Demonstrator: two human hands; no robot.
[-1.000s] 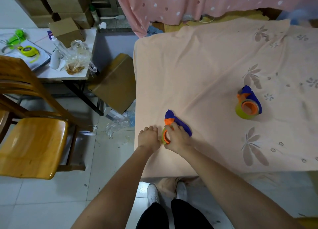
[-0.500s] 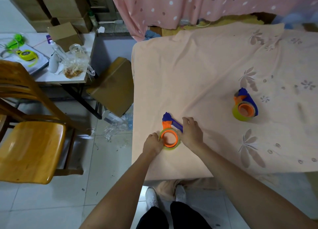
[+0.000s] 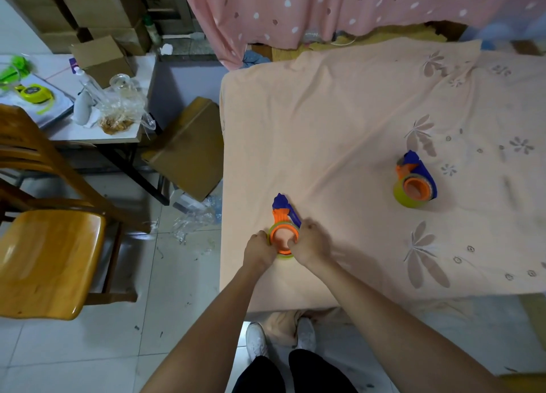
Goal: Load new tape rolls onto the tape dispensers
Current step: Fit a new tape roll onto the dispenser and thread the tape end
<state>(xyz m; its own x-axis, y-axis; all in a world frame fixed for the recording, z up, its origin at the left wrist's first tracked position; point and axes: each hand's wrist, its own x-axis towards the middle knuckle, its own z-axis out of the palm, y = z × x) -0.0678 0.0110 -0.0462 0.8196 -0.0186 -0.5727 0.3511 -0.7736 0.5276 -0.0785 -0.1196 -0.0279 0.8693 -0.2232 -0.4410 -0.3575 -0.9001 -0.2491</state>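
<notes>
A blue and orange tape dispenser (image 3: 283, 214) lies flat near the table's front left corner, with a yellow-green tape roll (image 3: 286, 255) around its orange hub. My left hand (image 3: 260, 249) grips the roll's left side. My right hand (image 3: 311, 242) grips its right side, a finger curled into the hub. A second blue and orange dispenser (image 3: 415, 175), carrying its own yellow-green roll, stands apart to the right, untouched.
The table wears a peach flowered cloth (image 3: 354, 127). A wooden chair (image 3: 44, 251) stands at left on the tiled floor. A cardboard box (image 3: 189, 147) leans by the table's left edge. A cluttered side table (image 3: 88, 127) sits behind, and a pink curtain (image 3: 325, 5) hangs at the back.
The dispenser went from standing on edge to lying flat. My right hand moved off its right side onto the hub and roll, and both hands closed in around the roll.
</notes>
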